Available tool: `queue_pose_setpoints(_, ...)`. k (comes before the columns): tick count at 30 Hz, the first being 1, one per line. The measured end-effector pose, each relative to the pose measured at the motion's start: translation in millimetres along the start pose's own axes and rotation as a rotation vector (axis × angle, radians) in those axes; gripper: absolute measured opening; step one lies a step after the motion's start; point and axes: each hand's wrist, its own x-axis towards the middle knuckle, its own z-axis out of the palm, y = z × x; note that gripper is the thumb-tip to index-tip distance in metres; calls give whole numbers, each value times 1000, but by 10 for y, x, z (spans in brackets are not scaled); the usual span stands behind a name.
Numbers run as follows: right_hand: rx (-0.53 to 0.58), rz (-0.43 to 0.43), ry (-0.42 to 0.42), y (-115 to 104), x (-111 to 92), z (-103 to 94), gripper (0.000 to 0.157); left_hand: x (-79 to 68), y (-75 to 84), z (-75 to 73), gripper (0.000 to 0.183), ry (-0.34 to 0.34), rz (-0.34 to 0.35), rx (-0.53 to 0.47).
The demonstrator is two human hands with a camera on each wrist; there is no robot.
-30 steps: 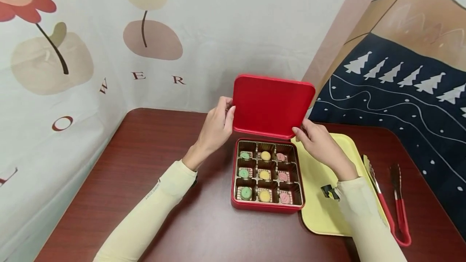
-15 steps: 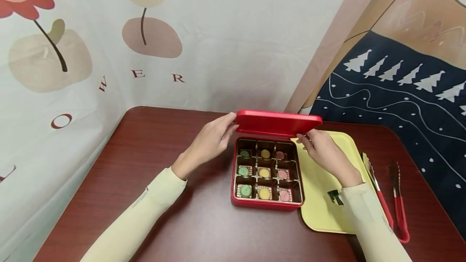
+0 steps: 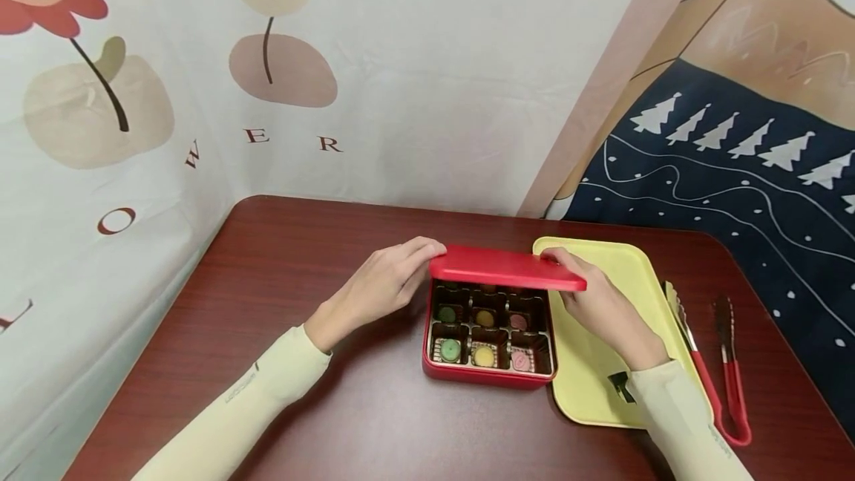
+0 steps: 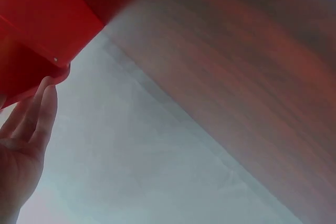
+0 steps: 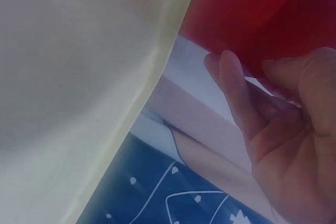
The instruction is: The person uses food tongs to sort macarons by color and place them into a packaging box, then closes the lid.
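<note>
A red tin box stands on the table, its gold-brown divided insert showing green, yellow and pink round sweets, one per visible compartment. Over its back part hangs the red lid, tilted with the front edge raised, hiding the back row. My left hand holds the lid's left end; in the left wrist view its fingers lie nearly straight against the red rim. At the lid's right end, my right hand grips the edge between thumb and fingers, as the right wrist view also shows.
Right of the box lies a yellow tray, partly under my right forearm. Red-handled tongs rest beyond it at the table's right side. A printed cloth hangs behind the brown table.
The lid has come down from nearly upright to a low tilt over the box's back part. Both hands moved down with it, and shade now covers the rear compartments.
</note>
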Motion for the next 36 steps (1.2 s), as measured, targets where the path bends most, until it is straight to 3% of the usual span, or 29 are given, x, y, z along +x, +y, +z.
queue_pose_setpoints(4,-27,19,-46,-53,-83,-7,58,-77,55,-26,45,-95,9,46)
queue_pose_setpoints(9,-42,42,-108,-116,-175,-8,57,-153,115,-44,50,-178,23,75)
queue_pose_setpoints(17,-112,-56,-64,-191,-285,11,62,-262,195,-33,54,-250,60,112)
queue_pose_setpoints(27,-156,-88,-3,-276,-386,13,59,-354,289,28,54,-351,74,162)
queue_pose_setpoints(31,-116,-15,-10,-361,-427,-8,49,-377,340,17,48,-306,-32,40)
queue_pose_setpoints(36,32,302,-136,-537,-450,-71,19,-399,457,15,19,-186,-322,-315)
